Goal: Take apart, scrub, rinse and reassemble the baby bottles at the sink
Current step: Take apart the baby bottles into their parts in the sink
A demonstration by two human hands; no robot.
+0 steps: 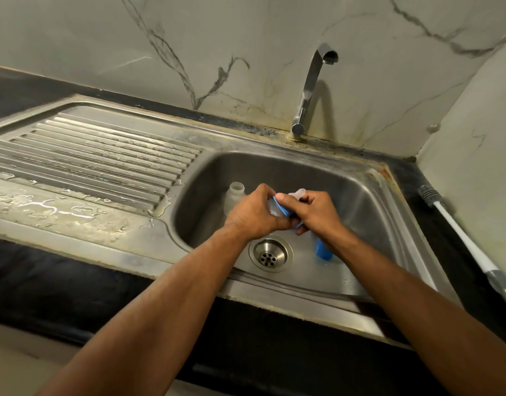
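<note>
— What do we have over the sink basin [369,201]?

— Our left hand [253,214] and right hand [317,212] meet above it, both curled round a blue bottle collar [283,210] with a clear silicone teat [299,193] poking out the top.

— And in the basin itself?

— We see an open clear bottle [234,197] near its left wall, just behind our left hand. A blue cap [323,250] sits right of the drain [271,254].

— Anything along the edges?

— A bottle brush [463,238] lies on the dark counter past the sink's right edge. The drainboard [97,150] on the left is wet. The faucet [309,90] stands at the back edge.
</note>
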